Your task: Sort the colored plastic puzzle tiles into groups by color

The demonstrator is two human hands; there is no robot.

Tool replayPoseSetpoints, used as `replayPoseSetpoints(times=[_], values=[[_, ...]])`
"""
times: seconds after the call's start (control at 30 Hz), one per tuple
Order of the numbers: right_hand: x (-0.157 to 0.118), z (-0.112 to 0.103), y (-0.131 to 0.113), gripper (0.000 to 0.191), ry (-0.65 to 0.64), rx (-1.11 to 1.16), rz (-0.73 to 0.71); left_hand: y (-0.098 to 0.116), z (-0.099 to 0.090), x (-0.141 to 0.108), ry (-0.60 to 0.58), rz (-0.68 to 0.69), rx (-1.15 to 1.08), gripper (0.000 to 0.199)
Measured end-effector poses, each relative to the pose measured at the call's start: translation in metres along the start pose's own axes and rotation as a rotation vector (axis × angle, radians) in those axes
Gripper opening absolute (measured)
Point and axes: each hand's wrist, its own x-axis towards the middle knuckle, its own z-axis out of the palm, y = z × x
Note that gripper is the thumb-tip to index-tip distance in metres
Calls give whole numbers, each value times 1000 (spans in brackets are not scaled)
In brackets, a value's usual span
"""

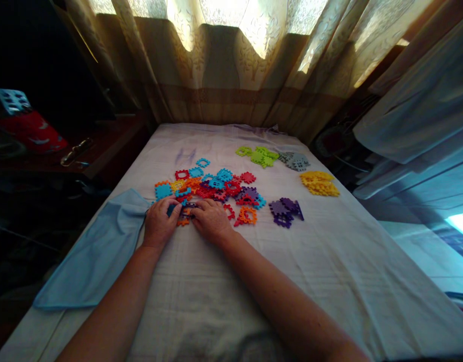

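Both my hands are at the front left edge of a mixed heap of flat plastic pieces. My left hand is curled beside a dark blue piece at its fingertips. Close on its right, my right hand has its fingers bent round the end of a dark purple piece. Under and between the hands lies an orange piece. Behind them the heap holds light blue pieces, red pieces and orange ones. My fingertips are partly hidden.
Sorted piles lie to the right: purple, yellow, grey and green. A light blue cloth bag rests on the left of the white-covered table. Curtains hang behind; a dark cabinet stands left.
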Motion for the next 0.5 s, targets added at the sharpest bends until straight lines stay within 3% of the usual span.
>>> replayPoseSetpoints(times=[0.17,0.33,0.4,0.5], values=[[-4,6,7,23,77,7,-66,0,0,0,12,-8,-11,27],[-24,-6,31,21,298,70,-43,-2,1,1,9,-8,-6,29],[-36,-17,49,23,415,102,25,-2,1,1,4,-13,-3,28],[-57,-35,88,27,567,130,257,-2,1,1,-7,-4,-5,28]])
